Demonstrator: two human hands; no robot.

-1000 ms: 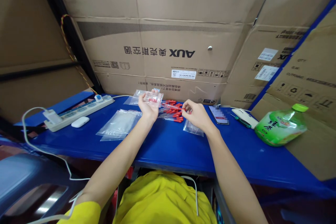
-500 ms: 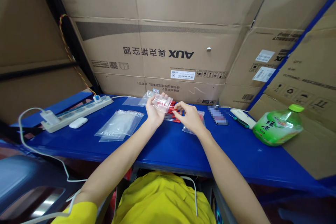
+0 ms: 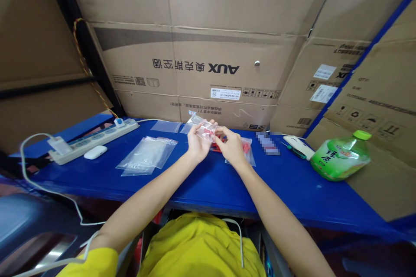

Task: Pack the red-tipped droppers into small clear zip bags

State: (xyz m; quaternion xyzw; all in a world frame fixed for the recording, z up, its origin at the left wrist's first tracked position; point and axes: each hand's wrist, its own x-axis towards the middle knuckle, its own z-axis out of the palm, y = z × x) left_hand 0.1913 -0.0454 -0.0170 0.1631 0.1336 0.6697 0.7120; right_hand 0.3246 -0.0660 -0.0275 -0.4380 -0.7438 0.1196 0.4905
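Observation:
A small clear zip bag (image 3: pixel 205 131) lies across the palm of my left hand (image 3: pixel 198 143), with the thumb closed over it. Something red shows through the plastic near its right end. My right hand (image 3: pixel 229 143) is pinched at that end, on a small red piece whose shape the fingers mostly hide. More red pieces (image 3: pixel 216 149) with dark parts lie on the blue table below and between the hands. Just beyond my right hand rests another clear bag (image 3: pixel 248 151) with red things inside, partly covered by the hand.
Flat clear zip bags (image 3: pixel 147 155) lie to the left, and another bag (image 3: pixel 165 127) farther back. A power strip (image 3: pixel 97 140) with a plugged-in charger and a white case (image 3: pixel 95 152) are at the left. A phone (image 3: pixel 268 143), a green-handled tool (image 3: pixel 296 152) and a green bottle (image 3: pixel 341 156) stand right.
My hands have come closer together. The left hand and its bag have shifted slightly right, and my right fingers have moved from over the red pieces up to the bag's end.

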